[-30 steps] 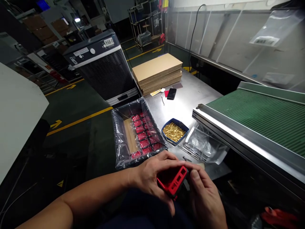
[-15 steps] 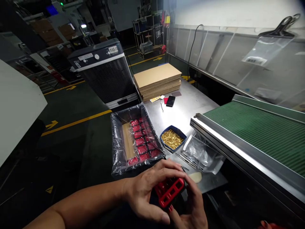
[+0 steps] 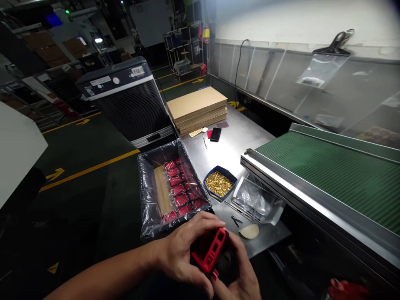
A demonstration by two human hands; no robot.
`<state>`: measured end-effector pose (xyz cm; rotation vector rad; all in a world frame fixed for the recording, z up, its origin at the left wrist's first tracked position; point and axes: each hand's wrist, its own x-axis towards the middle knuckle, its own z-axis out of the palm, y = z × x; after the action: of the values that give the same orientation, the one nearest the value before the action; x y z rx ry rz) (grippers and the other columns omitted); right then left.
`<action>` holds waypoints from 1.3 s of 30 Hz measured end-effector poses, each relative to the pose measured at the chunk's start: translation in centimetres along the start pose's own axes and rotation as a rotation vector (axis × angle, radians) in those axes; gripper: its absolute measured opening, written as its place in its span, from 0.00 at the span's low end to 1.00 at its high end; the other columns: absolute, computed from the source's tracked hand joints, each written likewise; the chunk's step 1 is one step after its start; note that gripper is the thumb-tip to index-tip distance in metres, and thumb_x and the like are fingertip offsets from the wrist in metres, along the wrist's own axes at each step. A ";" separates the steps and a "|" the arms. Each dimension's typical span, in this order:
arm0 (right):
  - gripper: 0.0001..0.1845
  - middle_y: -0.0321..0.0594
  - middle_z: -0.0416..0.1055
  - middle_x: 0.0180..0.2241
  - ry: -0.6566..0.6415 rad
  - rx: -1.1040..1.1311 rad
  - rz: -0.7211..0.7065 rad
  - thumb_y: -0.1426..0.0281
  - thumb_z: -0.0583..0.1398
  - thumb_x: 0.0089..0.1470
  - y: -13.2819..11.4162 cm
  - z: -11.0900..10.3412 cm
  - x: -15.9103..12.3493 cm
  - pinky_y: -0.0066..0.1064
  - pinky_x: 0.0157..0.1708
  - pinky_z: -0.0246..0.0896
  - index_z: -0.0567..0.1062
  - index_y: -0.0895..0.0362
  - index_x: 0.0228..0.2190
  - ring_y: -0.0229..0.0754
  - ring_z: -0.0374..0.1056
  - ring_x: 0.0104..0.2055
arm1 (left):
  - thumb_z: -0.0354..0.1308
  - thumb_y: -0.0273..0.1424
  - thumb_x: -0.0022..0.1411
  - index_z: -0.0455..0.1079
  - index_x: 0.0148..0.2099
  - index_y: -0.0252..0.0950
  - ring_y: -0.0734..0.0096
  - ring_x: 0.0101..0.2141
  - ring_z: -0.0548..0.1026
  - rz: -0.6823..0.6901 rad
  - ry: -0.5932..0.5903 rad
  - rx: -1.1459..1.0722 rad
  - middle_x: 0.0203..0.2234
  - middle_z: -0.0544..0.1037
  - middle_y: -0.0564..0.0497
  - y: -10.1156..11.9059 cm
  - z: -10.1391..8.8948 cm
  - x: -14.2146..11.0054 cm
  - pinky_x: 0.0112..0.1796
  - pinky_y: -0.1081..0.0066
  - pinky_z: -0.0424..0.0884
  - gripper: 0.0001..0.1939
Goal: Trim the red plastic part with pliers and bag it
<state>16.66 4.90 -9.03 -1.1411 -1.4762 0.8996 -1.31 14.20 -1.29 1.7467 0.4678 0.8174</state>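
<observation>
While the left hand (image 3: 176, 260) and right hand (image 3: 242, 277) are gripping a red plastic case (image 3: 208, 250) by its edges, fingers (image 3: 200, 223) wrapped closely around it, it looks stiff and light; a plastic-lined box (image 3: 143, 196) is sitting just left of the fingers, a blue tray (image 3: 225, 170) beyond them on the table (image 3: 237, 154).

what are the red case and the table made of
The red case looks like moulded plastic or rubber, judging by its matte surface and crisp cut-outs; the look can't settle which. The table looks like stainless steel, with a grey sheen and bright glare.
</observation>
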 end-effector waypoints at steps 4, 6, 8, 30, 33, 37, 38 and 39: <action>0.38 0.46 0.66 0.56 -0.328 0.176 0.287 0.48 0.60 0.54 5.6 0.6 0.9 0.34 0.54 0.67 0.61 0.53 0.60 0.46 0.68 0.55 | 0.77 0.56 0.45 0.66 0.64 0.41 0.51 0.47 0.69 -0.206 0.084 0.100 0.49 0.69 0.40 -1.2 -0.8 -2.2 0.51 0.62 0.68 0.49; 0.33 0.51 0.69 0.51 -0.324 0.043 0.458 0.48 0.48 0.63 10.0 0.5 2.0 0.37 0.52 0.68 0.66 0.60 0.56 0.46 0.71 0.51 | 0.76 0.57 0.45 0.67 0.64 0.42 0.48 0.50 0.67 -0.287 0.112 0.145 0.51 0.68 0.41 -1.3 -1.2 -3.2 0.53 0.61 0.66 0.49; 0.27 0.57 0.69 0.47 -0.216 -0.231 0.595 0.56 0.52 0.63 14.5 0.1 3.1 0.45 0.52 0.65 0.69 0.67 0.51 0.52 0.69 0.49 | 0.75 0.58 0.46 0.66 0.65 0.43 0.46 0.52 0.66 -0.332 0.123 0.179 0.52 0.66 0.41 -0.9 -1.5 -4.0 0.54 0.60 0.65 0.49; 0.39 0.44 0.71 0.35 0.027 0.035 0.767 0.38 0.54 0.50 12.5 -0.7 5.4 0.33 0.39 0.65 0.73 0.59 0.44 0.45 0.68 0.41 | 0.63 0.48 0.66 0.57 0.68 0.31 0.50 0.53 0.66 0.034 0.060 0.462 0.53 0.65 0.35 0.0 -2.6 -3.1 0.60 0.51 0.60 0.39; 0.37 0.37 0.65 0.27 0.083 0.166 0.802 0.40 0.57 0.52 8.3 -1.3 5.4 0.26 0.25 0.59 0.67 0.58 0.49 0.37 0.62 0.28 | 0.62 0.48 0.67 0.58 0.68 0.29 0.49 0.53 0.66 0.070 0.040 0.458 0.53 0.65 0.35 0.2 -2.7 -2.5 0.59 0.51 0.61 0.38; 0.27 0.39 0.66 0.26 0.156 0.148 0.636 0.49 0.66 0.48 4.2 -2.3 5.6 0.20 0.26 0.61 0.73 0.60 0.36 0.33 0.62 0.28 | 0.61 0.48 0.67 0.59 0.67 0.28 0.49 0.53 0.66 0.090 0.017 0.490 0.52 0.65 0.34 0.4 -2.6 -1.9 0.58 0.50 0.60 0.37; 0.23 0.41 0.68 0.28 0.178 0.128 0.554 0.51 0.66 0.50 3.3 -2.6 5.6 0.19 0.28 0.62 0.74 0.60 0.33 0.34 0.65 0.30 | 0.61 0.48 0.67 0.59 0.67 0.28 0.49 0.53 0.66 0.094 0.014 0.496 0.52 0.66 0.34 0.5 -2.5 -1.8 0.58 0.50 0.61 0.37; 0.20 0.42 0.70 0.31 0.199 0.115 0.483 0.54 0.66 0.51 2.5 -2.8 5.6 0.17 0.30 0.64 0.75 0.59 0.33 0.34 0.67 0.33 | 0.61 0.48 0.67 0.59 0.67 0.28 0.49 0.53 0.66 0.097 0.011 0.501 0.52 0.66 0.34 0.5 -2.5 -1.7 0.58 0.50 0.61 0.37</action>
<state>19.72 10.87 -9.34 -1.4844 -0.9883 1.1417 -4.31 14.57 -0.88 2.2401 0.6387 0.8243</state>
